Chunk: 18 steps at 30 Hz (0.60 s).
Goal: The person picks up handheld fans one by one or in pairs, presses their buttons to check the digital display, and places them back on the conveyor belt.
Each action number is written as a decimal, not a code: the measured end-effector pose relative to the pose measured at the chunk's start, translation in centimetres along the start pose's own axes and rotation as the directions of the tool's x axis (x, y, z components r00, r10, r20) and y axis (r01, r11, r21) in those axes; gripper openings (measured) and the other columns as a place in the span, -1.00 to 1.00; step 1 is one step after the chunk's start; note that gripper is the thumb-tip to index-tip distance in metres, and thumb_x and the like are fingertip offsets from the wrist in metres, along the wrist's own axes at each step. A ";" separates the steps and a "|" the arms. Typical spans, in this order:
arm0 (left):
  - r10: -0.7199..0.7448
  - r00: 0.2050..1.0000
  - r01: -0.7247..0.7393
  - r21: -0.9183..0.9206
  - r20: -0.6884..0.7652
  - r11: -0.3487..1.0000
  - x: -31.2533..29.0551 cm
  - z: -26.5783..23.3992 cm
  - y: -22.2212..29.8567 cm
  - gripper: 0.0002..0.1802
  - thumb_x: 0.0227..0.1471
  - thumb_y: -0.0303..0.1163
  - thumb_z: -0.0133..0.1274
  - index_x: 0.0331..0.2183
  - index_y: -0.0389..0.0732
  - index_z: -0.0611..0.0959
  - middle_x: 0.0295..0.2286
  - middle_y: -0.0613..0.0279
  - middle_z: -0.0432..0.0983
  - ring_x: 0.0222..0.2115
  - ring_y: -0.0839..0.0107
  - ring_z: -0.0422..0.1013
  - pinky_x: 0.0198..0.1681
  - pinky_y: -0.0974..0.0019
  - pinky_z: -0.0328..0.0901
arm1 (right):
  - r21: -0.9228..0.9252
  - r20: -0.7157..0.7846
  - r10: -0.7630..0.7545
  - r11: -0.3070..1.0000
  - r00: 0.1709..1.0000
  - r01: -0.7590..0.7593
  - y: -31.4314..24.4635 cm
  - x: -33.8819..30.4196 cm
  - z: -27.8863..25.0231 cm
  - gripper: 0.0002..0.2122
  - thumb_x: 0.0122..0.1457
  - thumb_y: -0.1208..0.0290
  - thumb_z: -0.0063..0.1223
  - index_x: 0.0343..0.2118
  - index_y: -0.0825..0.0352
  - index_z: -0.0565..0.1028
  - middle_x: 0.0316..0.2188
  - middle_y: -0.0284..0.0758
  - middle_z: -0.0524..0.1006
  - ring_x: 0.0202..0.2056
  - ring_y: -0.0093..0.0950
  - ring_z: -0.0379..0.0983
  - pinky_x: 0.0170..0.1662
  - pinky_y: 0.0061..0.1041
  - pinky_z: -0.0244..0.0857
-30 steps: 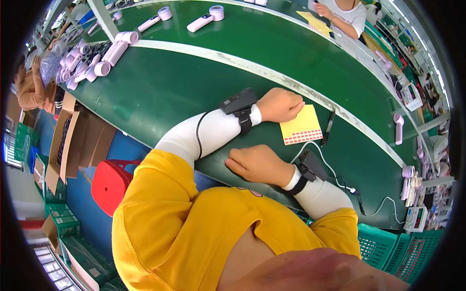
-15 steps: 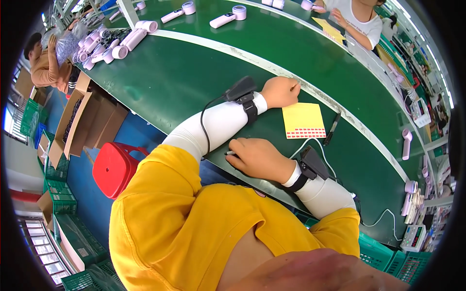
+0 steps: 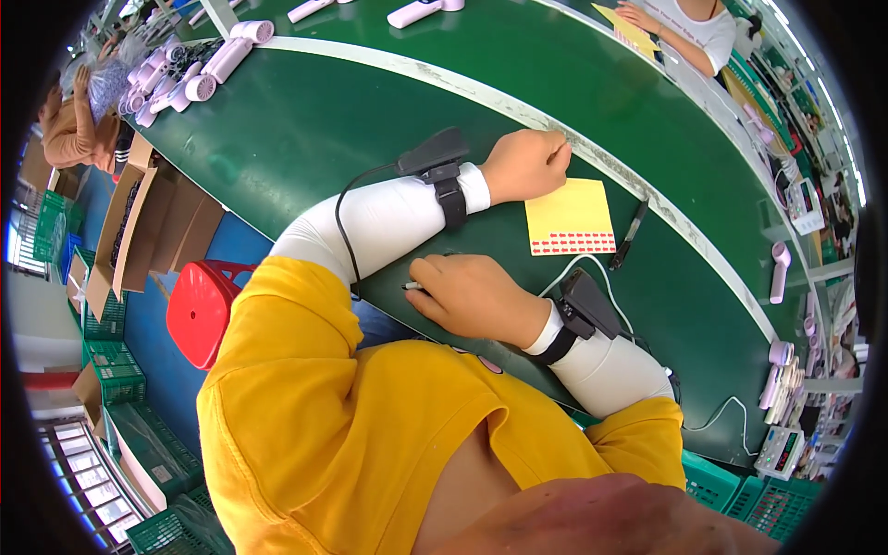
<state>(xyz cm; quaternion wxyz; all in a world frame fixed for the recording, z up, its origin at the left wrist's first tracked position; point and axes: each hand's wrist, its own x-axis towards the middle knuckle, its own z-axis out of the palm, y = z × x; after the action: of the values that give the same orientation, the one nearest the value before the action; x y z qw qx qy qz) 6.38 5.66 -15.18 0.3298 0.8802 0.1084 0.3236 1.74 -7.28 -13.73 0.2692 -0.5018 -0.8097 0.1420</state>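
Observation:
My left hand is closed, its fingers curled in beside the upper left corner of a yellow sticker sheet with rows of small red marks. Whatever those fingers pinch, if anything, is hidden. Nearer to me, my right hand is closed too, over the table's near edge. A small pale tip with a dark end pokes out between its thumb and forefinger. From behind this hand a white cable loops out past the sheet. Right of the sheet lies a black marker pen.
Lilac handheld fans lie piled on the green table at the far left. A pale strip crosses the tabletop. On the floor at left stand a red stool and a cardboard box. Another person sits across the table.
The whole view has shifted, so most things sit a little higher and further left. My right hand with the pale tip has moved slightly left; both hands stay closed.

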 end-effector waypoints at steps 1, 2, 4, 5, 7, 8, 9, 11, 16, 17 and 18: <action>0.066 0.997 -0.066 -0.003 -0.028 0.998 -0.4 0.0 0.5 -0.74 -0.09 -0.38 -0.12 -0.71 -0.26 0.34 -0.74 0.05 0.27 -0.70 0.11 0.23 -0.63 0.16 0.12 | -0.007 -0.007 -0.010 1.000 1.000 0.010 0.2 0.0 0.0 -0.84 -0.01 0.38 -0.07 -0.54 0.34 0.25 -0.66 -0.23 0.34 -0.57 -0.27 0.35 -0.53 -0.36 0.21; 0.131 0.990 -0.132 -0.005 -0.056 0.991 -0.8 0.1 1.0 -0.74 -0.09 -0.39 -0.12 -0.71 -0.26 0.33 -0.75 0.07 0.26 -0.71 0.12 0.23 -0.64 0.17 0.11 | -0.005 -0.007 -0.001 1.000 1.000 0.001 0.4 -0.1 -0.2 -0.84 -0.01 0.38 -0.07 -0.54 0.34 0.25 -0.66 -0.23 0.34 -0.57 -0.27 0.35 -0.53 -0.36 0.21; 0.181 0.983 -0.180 -0.059 0.011 0.982 -1.5 0.3 1.9 -0.74 -0.09 -0.40 -0.12 -0.71 -0.26 0.32 -0.75 0.08 0.25 -0.71 0.13 0.23 -0.64 0.18 0.11 | 0.137 0.044 0.067 0.988 0.997 -0.072 1.2 0.0 -0.6 -0.83 0.01 0.35 -0.09 -0.53 0.35 0.28 -0.65 -0.21 0.36 -0.55 -0.24 0.35 -0.52 -0.34 0.20; 0.233 0.970 -0.225 -0.107 0.071 0.968 -1.9 0.3 2.4 -0.74 -0.09 -0.41 -0.12 -0.72 -0.26 0.31 -0.75 0.09 0.24 -0.71 0.14 0.23 -0.65 0.20 0.11 | 0.207 0.072 0.096 0.972 0.993 -0.109 1.4 0.1 -0.7 -0.83 0.02 0.34 -0.10 -0.53 0.35 0.29 -0.65 -0.19 0.37 -0.55 -0.23 0.35 -0.52 -0.33 0.19; 0.285 0.949 -0.263 -0.163 0.131 0.951 -2.3 0.2 2.7 -0.74 -0.09 -0.42 -0.12 -0.72 -0.26 0.30 -0.76 0.11 0.24 -0.72 0.15 0.22 -0.65 0.21 0.11 | 0.280 0.112 0.115 0.949 0.987 -0.143 1.8 0.1 -1.1 -0.82 0.03 0.33 -0.11 -0.51 0.35 0.30 -0.64 -0.18 0.38 -0.54 -0.21 0.35 -0.51 -0.32 0.19; 0.320 0.930 -0.293 -0.165 0.178 0.942 -2.3 0.2 2.8 -0.74 -0.09 -0.42 -0.12 -0.72 -0.26 0.30 -0.76 0.12 0.24 -0.72 0.16 0.22 -0.65 0.22 0.11 | 0.348 0.154 0.124 0.922 0.980 -0.171 2.0 0.1 -1.4 -0.82 0.04 0.31 -0.12 -0.50 0.35 0.31 -0.63 -0.17 0.39 -0.53 -0.20 0.35 -0.51 -0.31 0.18; 0.355 0.908 -0.322 -0.169 0.224 0.931 -2.4 0.1 2.8 -0.74 -0.08 -0.42 -0.12 -0.72 -0.26 0.30 -0.76 0.13 0.24 -0.72 0.17 0.22 -0.65 0.23 0.12 | 0.413 0.195 0.130 0.888 0.972 -0.202 2.1 0.2 -1.5 -0.81 0.05 0.30 -0.13 -0.49 0.34 0.33 -0.62 -0.15 0.41 -0.52 -0.18 0.35 -0.50 -0.30 0.18; 0.395 0.879 -0.360 -0.172 0.268 0.917 -2.1 0.1 2.5 -0.74 -0.08 -0.43 -0.12 -0.72 -0.26 0.29 -0.76 0.14 0.24 -0.73 0.18 0.22 -0.65 0.24 0.12 | 0.408 0.190 0.127 0.892 0.974 -0.196 2.1 0.2 -1.5 -0.81 0.06 0.28 -0.14 -0.48 0.34 0.33 -0.61 -0.15 0.41 -0.52 -0.18 0.35 -0.50 -0.30 0.18; 0.184 0.958 -0.125 -0.257 0.221 0.958 -1.1 -0.3 1.5 -0.72 -0.09 -0.36 -0.10 -0.72 -0.27 0.34 -0.75 0.05 0.26 -0.72 0.08 0.24 -0.66 0.18 0.12 | 0.389 0.206 0.126 0.900 0.970 -0.199 2.1 -0.2 -1.5 -0.81 0.08 0.27 -0.13 -0.42 0.31 0.36 -0.57 -0.19 0.42 -0.50 -0.22 0.36 -0.48 -0.37 0.19; 0.086 0.962 -0.010 -0.280 0.260 0.960 -0.9 -0.5 1.5 -0.72 -0.09 -0.36 -0.10 -0.71 -0.27 0.34 -0.75 0.04 0.27 -0.71 0.08 0.24 -0.65 0.18 0.13 | 0.383 0.220 0.130 0.900 0.967 -0.208 2.2 -0.2 -1.5 -0.81 0.08 0.27 -0.13 -0.41 0.31 0.37 -0.56 -0.21 0.41 -0.49 -0.25 0.36 -0.48 -0.41 0.20; -0.012 0.954 0.106 -0.297 0.301 0.949 -0.7 -0.6 1.4 -0.72 -0.09 -0.36 -0.11 -0.71 -0.28 0.35 -0.74 0.04 0.27 -0.71 0.08 0.24 -0.65 0.18 0.13 | 0.383 0.210 0.130 0.901 0.969 -0.204 2.2 -0.1 -1.6 -0.81 0.08 0.27 -0.13 -0.41 0.31 0.37 -0.56 -0.21 0.41 -0.49 -0.25 0.36 -0.48 -0.41 0.20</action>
<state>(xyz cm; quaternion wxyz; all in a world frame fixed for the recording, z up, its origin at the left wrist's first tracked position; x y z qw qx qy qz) 5.39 4.61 -14.29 0.4859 0.8522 0.0324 0.1913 4.29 -6.40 -13.58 0.2794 -0.4887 -0.7379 0.3723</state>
